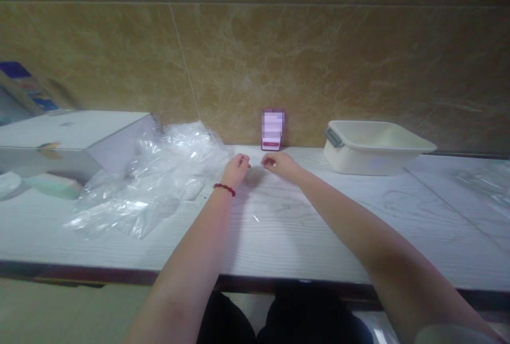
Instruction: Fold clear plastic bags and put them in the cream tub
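Near the middle of the white wood-grain table point(279, 243), my left hand point(238, 168) and my right hand point(279, 163) face each other with a small gap between them. The fingers of both hands are curled in a pinch, and anything between them is too small to make out. A dark red bead bracelet point(224, 189) circles my left wrist. Just behind the hands a phone point(273, 129) stands upright against the wall. A tiny white sliver point(255, 218) lies on the table in front of them.
Crumpled clear plastic bags point(155, 185) spread over the table left of my hands, against a white box point(75, 131). A pale green block point(56, 185) lies before the box. An off-white tub point(370, 158) sits at the right near the wall, with more clear plastic point(488, 182) beyond.
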Tool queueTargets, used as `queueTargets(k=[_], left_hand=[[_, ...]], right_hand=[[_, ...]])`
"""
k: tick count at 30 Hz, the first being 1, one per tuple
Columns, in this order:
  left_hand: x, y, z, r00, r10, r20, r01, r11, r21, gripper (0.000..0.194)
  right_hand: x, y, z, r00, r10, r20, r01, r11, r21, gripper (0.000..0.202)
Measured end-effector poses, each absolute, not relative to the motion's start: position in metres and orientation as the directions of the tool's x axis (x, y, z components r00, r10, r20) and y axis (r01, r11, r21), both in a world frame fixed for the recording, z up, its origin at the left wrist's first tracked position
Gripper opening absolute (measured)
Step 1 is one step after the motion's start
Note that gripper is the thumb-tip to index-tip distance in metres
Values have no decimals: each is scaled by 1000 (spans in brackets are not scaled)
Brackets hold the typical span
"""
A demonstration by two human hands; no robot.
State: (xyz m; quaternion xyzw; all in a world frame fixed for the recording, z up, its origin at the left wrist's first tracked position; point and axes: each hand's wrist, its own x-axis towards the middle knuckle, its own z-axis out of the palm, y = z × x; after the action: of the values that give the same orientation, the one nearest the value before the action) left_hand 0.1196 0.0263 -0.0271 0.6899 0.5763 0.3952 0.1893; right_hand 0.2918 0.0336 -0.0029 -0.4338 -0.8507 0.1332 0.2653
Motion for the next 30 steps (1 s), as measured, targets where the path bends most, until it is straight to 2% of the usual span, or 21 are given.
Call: queueTargets(k=[4, 8, 16, 19, 21, 26, 30], left_hand=[[112, 29, -26, 127, 936, 327, 781, -298, 549, 26], [106, 28, -23, 307, 910, 279, 824, -401, 400, 26], [103, 19, -20, 399, 909, 120, 787, -407, 464, 44], [104, 20, -21, 445, 889, 108, 771, -442, 458, 42], [104, 23, -22, 438, 891, 122, 782, -445, 437, 38], [102, 33, -32, 453, 852, 261, 799, -518, 305, 34], [101, 36, -39, 433, 869, 237, 834, -487, 261, 32]], right_hand=[[304, 31, -12, -494, 809, 319, 705, 587, -398, 12], [312, 31, -22, -533, 774, 342, 698, 631, -340, 13], [319, 30, -27, -548, 781, 299, 719, 622, -310, 17], [321, 30, -27, -521, 803, 289, 747, 593, -302, 18], [321, 30, -28, -515, 808, 288, 754, 586, -295, 19], [322, 32, -30, -524, 801, 289, 755, 594, -277, 20], [322, 32, -29, -534, 796, 285, 755, 601, -262, 24]])
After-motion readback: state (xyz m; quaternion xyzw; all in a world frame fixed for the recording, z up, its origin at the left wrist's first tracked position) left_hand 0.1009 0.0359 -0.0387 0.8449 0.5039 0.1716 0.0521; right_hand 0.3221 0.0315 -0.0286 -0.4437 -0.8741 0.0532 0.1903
